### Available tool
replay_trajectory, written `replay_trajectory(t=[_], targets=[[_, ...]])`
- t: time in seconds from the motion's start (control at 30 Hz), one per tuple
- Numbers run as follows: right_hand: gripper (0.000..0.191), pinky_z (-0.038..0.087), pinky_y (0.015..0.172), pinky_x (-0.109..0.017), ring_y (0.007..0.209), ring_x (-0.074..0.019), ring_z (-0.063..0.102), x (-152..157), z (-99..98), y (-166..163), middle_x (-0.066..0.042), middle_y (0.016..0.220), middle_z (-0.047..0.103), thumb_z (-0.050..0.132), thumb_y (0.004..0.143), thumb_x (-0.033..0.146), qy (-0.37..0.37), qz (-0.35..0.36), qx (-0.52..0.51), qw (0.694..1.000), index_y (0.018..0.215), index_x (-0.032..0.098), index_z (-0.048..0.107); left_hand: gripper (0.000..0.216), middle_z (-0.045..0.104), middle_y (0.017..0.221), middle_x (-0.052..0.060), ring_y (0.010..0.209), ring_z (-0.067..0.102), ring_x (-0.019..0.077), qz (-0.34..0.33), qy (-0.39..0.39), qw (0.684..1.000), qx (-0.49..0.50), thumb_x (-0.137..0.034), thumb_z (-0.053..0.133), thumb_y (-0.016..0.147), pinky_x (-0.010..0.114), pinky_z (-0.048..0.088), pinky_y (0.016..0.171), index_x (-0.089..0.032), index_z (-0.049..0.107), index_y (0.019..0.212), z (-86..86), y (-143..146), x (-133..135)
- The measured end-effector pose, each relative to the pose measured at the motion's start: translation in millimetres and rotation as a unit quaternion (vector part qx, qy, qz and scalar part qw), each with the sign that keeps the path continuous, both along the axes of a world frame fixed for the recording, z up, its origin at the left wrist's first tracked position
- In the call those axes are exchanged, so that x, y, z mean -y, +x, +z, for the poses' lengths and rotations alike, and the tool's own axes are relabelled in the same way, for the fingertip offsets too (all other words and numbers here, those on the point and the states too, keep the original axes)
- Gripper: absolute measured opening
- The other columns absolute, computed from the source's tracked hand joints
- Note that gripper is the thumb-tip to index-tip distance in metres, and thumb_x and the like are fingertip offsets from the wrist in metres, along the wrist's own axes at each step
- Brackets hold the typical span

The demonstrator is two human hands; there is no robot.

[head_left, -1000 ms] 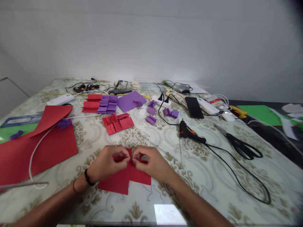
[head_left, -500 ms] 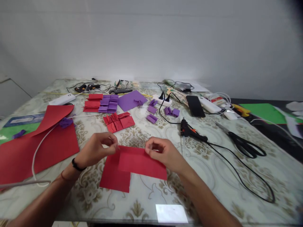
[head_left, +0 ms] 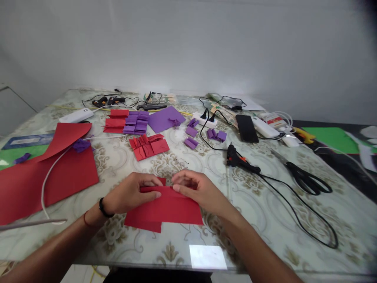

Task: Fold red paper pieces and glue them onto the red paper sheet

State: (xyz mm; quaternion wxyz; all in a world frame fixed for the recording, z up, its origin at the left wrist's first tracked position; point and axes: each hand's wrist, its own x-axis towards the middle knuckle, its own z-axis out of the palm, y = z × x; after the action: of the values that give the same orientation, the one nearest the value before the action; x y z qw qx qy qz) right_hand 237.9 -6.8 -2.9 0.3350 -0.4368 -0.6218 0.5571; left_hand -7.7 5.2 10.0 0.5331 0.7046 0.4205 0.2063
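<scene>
Between both hands is a red paper sheet (head_left: 167, 210), its far edge pinched by fingers and thumbs. My left hand (head_left: 134, 192) is closed on the left part of that edge, thumb on the near face. On the right part of the edge, my right hand (head_left: 196, 188) grips with thumb in front and fingers behind. Under the held sheet lies a second red paper piece (head_left: 150, 226), showing at its near and far ends. Just beyond the hands sits a folded red paper block (head_left: 149, 146).
A glue gun (head_left: 240, 159) and black-handled scissors (head_left: 303, 177) lie to the right, with a phone (head_left: 246, 128) behind. Large red sheets (head_left: 67, 177) cover the left. Folded purple pieces (head_left: 137, 122), a purple sheet (head_left: 165, 119) and a power strip (head_left: 205, 120) stand further back.
The held red sheet has shifted left over the lower piece. My left hand has moved right and now grips the sheet's far edge, close to my right hand. The view has tilted slightly.
</scene>
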Motion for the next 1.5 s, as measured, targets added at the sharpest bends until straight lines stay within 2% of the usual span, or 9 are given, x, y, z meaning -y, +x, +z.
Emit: replay_trajectory(t=[0.17,0.3,0.4,0.57,0.63,0.73,0.93,1.13,1.5], targets=[[0.023,0.053,0.079,-0.03,0.095,-0.0201,0.067,-4,-0.4,13,-0.007,0.113,0.068,0.055,0.098,0.03,0.054,-0.076,-0.077,0.993,0.117,0.026,0.067,0.035,0.07,0.081,-0.001,0.068,0.063,0.0137,0.124,0.036,0.991,0.036,-0.033,0.066,0.091,0.021,0.047,0.057,-0.021,0.064,0.124,1.9,-3,-2],[0.022,0.053,0.09,-0.034,0.116,-0.0243,0.061,-5,1.8,17,-0.008,0.129,0.059,0.058,0.087,0.017,0.123,-0.071,-0.083,0.986,0.103,0.025,0.071,0.022,0.073,0.095,0.003,0.08,0.066,0.0162,0.159,0.095,0.982,0.051,-0.035,0.065,0.093,0.023,0.051,0.067,-0.02,0.069,0.109,1.0,-2,1],[0.02,0.052,0.089,-0.034,0.111,-0.0238,0.062,-4,5.5,16,-0.009,0.122,0.061,0.061,0.087,0.017,0.137,-0.04,-0.069,0.987,0.102,0.025,0.072,0.018,0.075,0.107,0.005,0.096,0.068,0.0197,0.108,0.109,0.987,0.039,-0.031,0.061,0.095,0.027,0.052,0.083,-0.021,0.075,0.101,0.6,-2,2],[0.013,0.051,0.085,-0.033,0.097,-0.0216,0.064,-3,8.3,15,-0.007,0.107,0.064,0.061,0.09,0.018,0.145,0.022,-0.054,0.988,0.091,0.023,0.073,0.027,0.072,0.081,0.002,0.064,0.059,0.0134,-0.061,-0.01,0.998,0.001,-0.031,0.062,0.094,0.022,0.043,0.055,-0.021,0.076,0.114,2.1,-3,2],[0.013,0.051,0.084,-0.033,0.097,-0.0216,0.065,-2,8.5,14,-0.007,0.106,0.065,0.062,0.089,0.016,0.144,0.037,-0.045,0.988,0.088,0.022,0.074,0.028,0.071,0.08,0.002,0.06,0.055,0.0121,-0.1,-0.021,0.995,0.0,-0.03,0.063,0.093,0.022,0.042,0.053,-0.02,0.076,0.117,3.3,-1,4],[0.013,0.052,0.083,-0.033,0.097,-0.0213,0.065,0,10.2,13,-0.006,0.106,0.065,0.066,0.086,0.013,0.141,0.066,-0.026,0.987,0.089,0.022,0.075,0.029,0.076,0.099,0.004,0.074,0.063,0.0146,-0.089,-0.028,0.995,0.041,-0.025,0.06,0.095,0.023,0.051,0.064,-0.022,0.076,0.119,5.1,4,8],[0.029,0.054,0.09,-0.033,0.102,-0.0201,0.066,2,17.3,19,-0.005,0.112,0.066,0.075,0.082,0.009,0.148,0.154,0.041,0.976,0.103,0.029,0.081,0.027,0.076,0.087,0.001,0.063,0.062,0.0124,-0.066,-0.125,0.985,0.098,-0.023,0.061,0.094,0.019,0.047,0.053,-0.023,0.076,0.116,4.5,2,10],[0.02,0.055,0.083,-0.03,0.093,-0.0181,0.068,2,11.8,17,-0.003,0.102,0.072,0.086,0.08,0.03,0.137,0.18,-0.027,0.974,0.099,0.028,0.083,0.03,0.071,0.077,0.002,0.055,0.05,0.0092,-0.083,-0.156,0.977,0.116,-0.029,0.066,0.094,0.017,0.036,0.046,-0.021,0.074,0.122,3.2,-1,11],[0.019,0.048,0.069,-0.027,0.075,-0.0154,0.061,2,8.6,-2,-0.001,0.079,0.064,0.077,0.088,0.033,0.137,0.006,0.021,0.99,0.076,0.019,0.073,0.022,0.045,0.062,-0.006,0.055,0.031,0.0094,-0.008,0.056,0.998,-0.036,-0.037,0.074,0.085,0.023,0.023,0.051,-0.018,0.074,0.095,8.4,11,16]])
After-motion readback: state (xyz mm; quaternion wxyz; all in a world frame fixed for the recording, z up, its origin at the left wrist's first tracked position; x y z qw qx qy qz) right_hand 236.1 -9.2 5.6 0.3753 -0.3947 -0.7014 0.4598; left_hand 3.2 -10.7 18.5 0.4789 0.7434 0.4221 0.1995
